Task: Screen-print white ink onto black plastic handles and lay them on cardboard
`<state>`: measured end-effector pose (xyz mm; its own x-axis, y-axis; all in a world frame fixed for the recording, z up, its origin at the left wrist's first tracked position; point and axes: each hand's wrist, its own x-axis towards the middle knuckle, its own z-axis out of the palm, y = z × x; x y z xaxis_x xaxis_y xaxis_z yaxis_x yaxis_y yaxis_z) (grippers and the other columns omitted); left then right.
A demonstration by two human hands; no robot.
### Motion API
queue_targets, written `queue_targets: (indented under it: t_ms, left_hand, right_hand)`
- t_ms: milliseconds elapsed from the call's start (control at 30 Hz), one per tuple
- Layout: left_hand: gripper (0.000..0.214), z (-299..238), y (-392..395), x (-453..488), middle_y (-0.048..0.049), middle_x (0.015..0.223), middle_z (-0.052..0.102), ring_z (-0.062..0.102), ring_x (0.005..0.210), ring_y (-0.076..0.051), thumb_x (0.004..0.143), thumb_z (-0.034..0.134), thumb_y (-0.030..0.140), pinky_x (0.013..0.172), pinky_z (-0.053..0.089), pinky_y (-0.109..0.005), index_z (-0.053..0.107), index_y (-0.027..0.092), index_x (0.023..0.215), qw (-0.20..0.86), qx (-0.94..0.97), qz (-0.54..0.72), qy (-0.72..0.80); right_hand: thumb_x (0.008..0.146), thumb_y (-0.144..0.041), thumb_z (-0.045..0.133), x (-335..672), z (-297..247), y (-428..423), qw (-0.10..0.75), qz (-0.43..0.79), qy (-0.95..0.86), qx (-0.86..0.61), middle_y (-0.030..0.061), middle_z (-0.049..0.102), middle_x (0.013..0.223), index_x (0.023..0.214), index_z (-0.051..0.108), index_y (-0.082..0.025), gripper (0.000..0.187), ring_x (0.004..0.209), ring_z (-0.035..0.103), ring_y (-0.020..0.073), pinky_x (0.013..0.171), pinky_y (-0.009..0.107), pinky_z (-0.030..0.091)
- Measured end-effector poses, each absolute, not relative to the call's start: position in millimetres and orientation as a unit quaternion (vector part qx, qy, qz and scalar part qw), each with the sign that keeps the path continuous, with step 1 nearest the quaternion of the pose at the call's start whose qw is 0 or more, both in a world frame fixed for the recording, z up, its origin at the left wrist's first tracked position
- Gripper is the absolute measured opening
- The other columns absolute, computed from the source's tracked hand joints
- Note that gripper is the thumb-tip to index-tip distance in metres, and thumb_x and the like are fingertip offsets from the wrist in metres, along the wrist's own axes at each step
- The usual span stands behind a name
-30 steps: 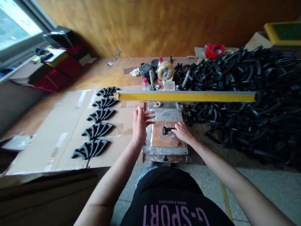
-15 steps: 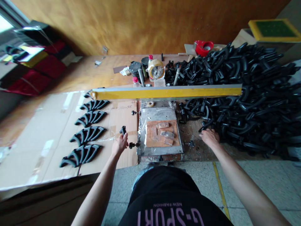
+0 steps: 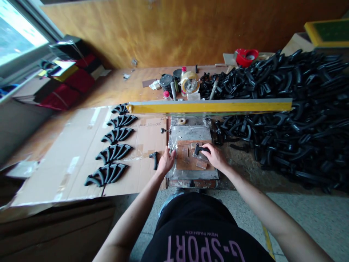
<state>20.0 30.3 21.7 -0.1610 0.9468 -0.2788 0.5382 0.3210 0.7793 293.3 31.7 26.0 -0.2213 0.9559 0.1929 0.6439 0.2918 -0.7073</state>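
Note:
My right hand (image 3: 216, 157) pinches a black curved plastic handle (image 3: 198, 149) over the small blocks on the metal plate (image 3: 191, 133). Empty and with thumb and fingers apart, my left hand (image 3: 167, 161) is at the plate's left edge. Just left of it, a single black plastic handle (image 3: 155, 161) lies on the cardboard sheet (image 3: 145, 134). Farther left, more such handles (image 3: 114, 152) lie fanned out in several rows. A wooden block (image 3: 201, 165) rests on the brown pad in the middle of the plate.
A big heap of black handles (image 3: 294, 120) covers the bench's right side. A yellow and grey bar (image 3: 209, 106) spans above the plate's far end. Behind it stand dark tubs (image 3: 166, 82), a tape roll (image 3: 190, 84) and a red tape dispenser (image 3: 246, 57). Red boxes (image 3: 61, 95) sit at the left.
My left hand has let go of a black handle on the cardboard and moved right to the plate. My right hand has come left from the heap with another handle.

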Motion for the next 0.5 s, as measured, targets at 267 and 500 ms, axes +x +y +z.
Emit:
queue_targets:
  t_ms: [267,500]
  left_hand:
    - [0.041,26.7,16.9,26.2,-0.0190,0.110,0.068,0.057,0.119,-0.036,0.076,0.069,0.044,0.101,0.039,-0.045,0.065,0.017,0.106,0.382,0.526,0.216,0.728]
    - [0.058,147.7,72.0,15.0,-0.0053,0.087,0.067,0.066,0.074,-0.016,0.090,0.037,0.066,0.073,0.055,-0.034,0.051,0.022,0.125,0.478,0.440,0.543,0.532]
  right_hand:
    - [0.092,-0.019,0.054,268.7,14.0,39.3,0.241,0.146,-0.824,-0.493,0.0047,0.066,0.089,0.103,0.074,-0.023,0.023,0.088,0.054,0.0186,0.082,0.031,0.045]
    - [0.093,-0.021,0.049,257.7,21.4,40.2,0.149,0.057,-0.867,-0.472,0.0066,0.063,0.092,0.110,0.072,-0.026,0.029,0.093,0.051,0.0213,0.082,0.033,0.042]
